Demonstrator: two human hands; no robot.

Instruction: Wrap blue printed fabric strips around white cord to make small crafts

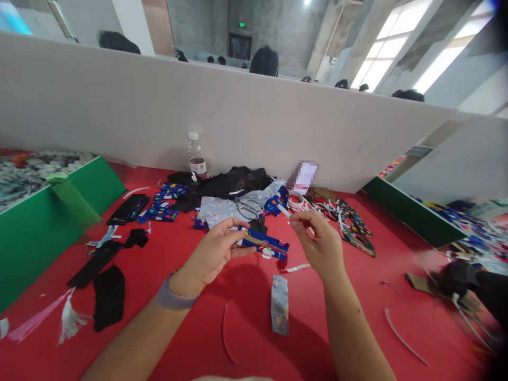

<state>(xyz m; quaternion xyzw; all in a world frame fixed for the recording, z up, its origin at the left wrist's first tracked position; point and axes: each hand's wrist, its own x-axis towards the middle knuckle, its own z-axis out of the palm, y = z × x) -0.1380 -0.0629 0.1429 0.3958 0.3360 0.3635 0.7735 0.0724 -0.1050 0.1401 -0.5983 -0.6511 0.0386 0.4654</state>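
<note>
My left hand (pixel 214 251) is closed on one end of a folded strip of blue patterned fabric (pixel 273 247), held above the red table. The strip's free end points right, toward my other hand. My right hand (pixel 319 243) pinches the end of a short white strip (pixel 283 210) between thumb and fingertips, apart from the blue fabric. Below them a folded grey-blue printed fabric piece (pixel 280 304) lies on the table. Just beyond my hands are scissors (pixel 249 208) with silver handles, resting on pale printed fabric (pixel 216 210).
Behind stand a plastic bottle (pixel 197 161) and a heap of black cloth (pixel 232 182) along a white partition (pixel 222 111). Green-sided bins (pixel 87 185) with scraps flank both sides. Black fabric pieces (pixel 109 299) lie left; a dark object (pixel 460 278) sits at right.
</note>
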